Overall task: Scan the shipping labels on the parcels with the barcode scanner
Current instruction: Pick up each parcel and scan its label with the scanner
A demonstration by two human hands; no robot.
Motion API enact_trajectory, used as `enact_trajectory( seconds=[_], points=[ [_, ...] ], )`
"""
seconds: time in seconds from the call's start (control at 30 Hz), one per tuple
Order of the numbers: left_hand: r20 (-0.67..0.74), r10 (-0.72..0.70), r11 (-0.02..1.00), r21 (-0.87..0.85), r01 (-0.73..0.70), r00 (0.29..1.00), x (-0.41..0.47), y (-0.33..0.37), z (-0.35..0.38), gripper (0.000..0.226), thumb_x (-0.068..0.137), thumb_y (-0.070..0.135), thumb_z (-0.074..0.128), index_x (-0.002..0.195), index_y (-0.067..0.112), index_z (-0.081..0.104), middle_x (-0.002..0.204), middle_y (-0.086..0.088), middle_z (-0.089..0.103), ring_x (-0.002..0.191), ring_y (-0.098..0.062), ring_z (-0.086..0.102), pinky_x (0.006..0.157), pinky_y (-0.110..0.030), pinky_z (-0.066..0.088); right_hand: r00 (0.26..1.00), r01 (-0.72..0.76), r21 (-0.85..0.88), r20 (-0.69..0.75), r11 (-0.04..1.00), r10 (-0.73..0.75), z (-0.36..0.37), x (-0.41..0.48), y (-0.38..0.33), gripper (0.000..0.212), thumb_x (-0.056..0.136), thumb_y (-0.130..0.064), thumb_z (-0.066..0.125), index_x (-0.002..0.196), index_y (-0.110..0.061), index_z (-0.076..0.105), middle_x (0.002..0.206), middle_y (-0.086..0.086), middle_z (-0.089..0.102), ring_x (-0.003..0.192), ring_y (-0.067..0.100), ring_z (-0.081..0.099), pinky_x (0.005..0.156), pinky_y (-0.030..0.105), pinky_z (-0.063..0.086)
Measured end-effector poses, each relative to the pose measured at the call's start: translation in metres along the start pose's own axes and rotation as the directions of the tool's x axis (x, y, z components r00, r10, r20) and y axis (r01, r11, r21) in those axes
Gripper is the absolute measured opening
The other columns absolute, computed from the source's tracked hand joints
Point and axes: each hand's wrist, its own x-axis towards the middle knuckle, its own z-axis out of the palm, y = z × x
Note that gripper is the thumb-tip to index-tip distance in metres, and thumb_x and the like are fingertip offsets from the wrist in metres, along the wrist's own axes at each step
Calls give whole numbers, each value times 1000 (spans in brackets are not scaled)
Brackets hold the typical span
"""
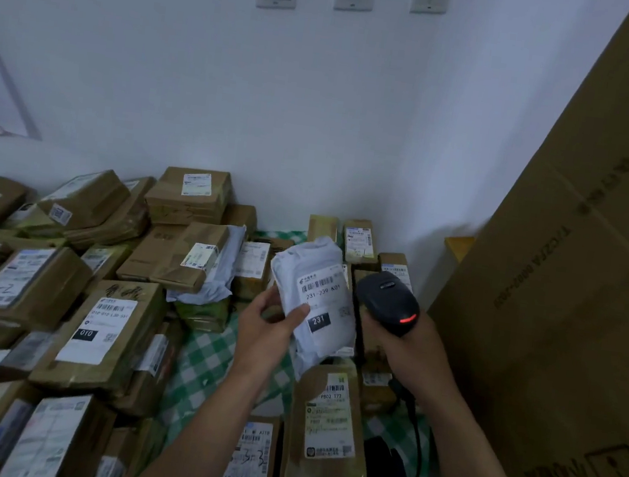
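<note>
My left hand (269, 322) holds a white plastic mailer parcel (313, 301) lifted above the table, thumb pressed on its face. Its shipping label (323, 299) faces me, with a barcode, "231-239" and a black "231" tag. My right hand (407, 344) grips a black corded barcode scanner (388, 301) just right of the parcel. A red light glows on the scanner's back. Brown cardboard parcels with labels lie all around, such as one marked "010" (103, 335) and one below the mailer (330, 422).
A green checked cloth (207, 356) covers the table between the parcel piles. A tall cardboard box (573, 309) stands close on the right. A black scanner stand (385, 473) sits near my right forearm. The white wall is behind.
</note>
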Motion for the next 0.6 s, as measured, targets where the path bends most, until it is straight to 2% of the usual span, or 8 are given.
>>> enact_trajectory(
  seconds=[0.07, 0.13, 0.2, 0.33, 0.47, 0.6],
  points=[
    [-56, -5, 1000, 3, 5, 998, 9, -3, 1, 58, 82, 21, 87, 134, 17, 62, 120, 2, 73, 91, -5, 74, 74, -28, 63, 998, -9, -60, 56, 998, 13, 3, -4, -7, 34, 87, -27, 82, 118, -32, 66, 103, -11, 74, 83, -5, 69, 68, 18, 50],
    [-99, -7, 1000, -11, 6, 995, 17, -5, 2, 59, 82, 17, 87, 135, 13, 60, 122, -3, 72, 87, -6, 73, 67, -22, 61, 991, -13, -119, 133, 993, 29, 7, -7, -8, 29, 88, -24, 81, 115, -24, 69, 93, -5, 75, 70, 3, 72, 59, 16, 51],
    [-125, -18, 1000, -22, 16, 992, 24, -7, 3, 59, 83, 12, 86, 135, 10, 59, 123, -6, 70, 86, -6, 71, 60, -15, 56, 976, -16, -179, 209, 984, 54, 13, -11, -10, 27, 90, -24, 79, 115, -24, 70, 90, -4, 78, 68, 5, 72, 58, 17, 51],
    [-182, -27, 1000, -10, 26, 983, 32, -14, 0, 62, 82, 11, 86, 136, 9, 57, 124, -9, 69, 88, -4, 67, 56, -11, 53, 964, -17, -192, 258, 981, 67, 21, -16, -10, 24, 92, -28, 76, 114, -34, 68, 86, -6, 78, 69, 13, 75, 70, 32, 60],
    [-219, -47, 999, -27, 42, 975, 36, -21, -5, 61, 82, 12, 86, 135, 11, 56, 124, -8, 68, 91, -6, 67, 68, -20, 55, 957, -26, -204, 277, 979, 83, 24, -17, -11, 21, 94, -27, 74, 113, -32, 67, 82, -1, 77, 67, 14, 73, 67, 26, 58],
    [-218, -32, 999, -33, 25, 975, 38, -23, -9, 62, 83, 14, 85, 137, 11, 55, 125, -5, 67, 91, -2, 63, 68, -19, 52, 951, -42, -226, 290, 973, 108, 25, -18, -12, 20, 93, -28, 75, 111, -27, 67, 78, 1, 75, 63, 12, 71, 61, 22, 57]
  ],
)
